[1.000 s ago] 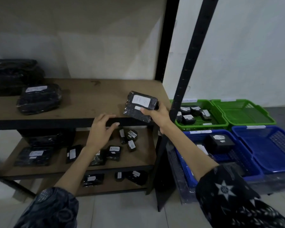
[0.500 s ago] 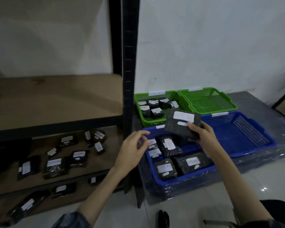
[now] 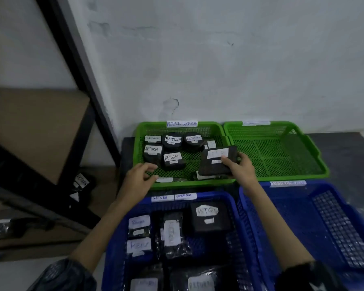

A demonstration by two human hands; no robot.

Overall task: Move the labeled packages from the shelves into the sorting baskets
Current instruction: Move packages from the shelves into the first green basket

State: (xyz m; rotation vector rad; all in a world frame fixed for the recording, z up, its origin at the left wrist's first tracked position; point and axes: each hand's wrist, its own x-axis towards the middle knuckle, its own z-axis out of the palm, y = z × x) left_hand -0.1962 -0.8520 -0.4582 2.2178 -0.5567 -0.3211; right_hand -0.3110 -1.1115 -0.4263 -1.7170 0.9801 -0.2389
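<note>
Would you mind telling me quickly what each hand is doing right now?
Left hand: open, fingers loosely curled, holding nothing, at the green basket front rim.
Right hand: grips a black labeled package over that basket.

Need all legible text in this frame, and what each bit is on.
"RETURN OVERDUE": tag on left green basket
"RETURN": packages in that basket
"RETURN", "OVERDUE": tags on left blue basket
"RETURN", blurred: held package, blue-basket packages
Unreadable: right green basket tag, right blue basket tag
</note>
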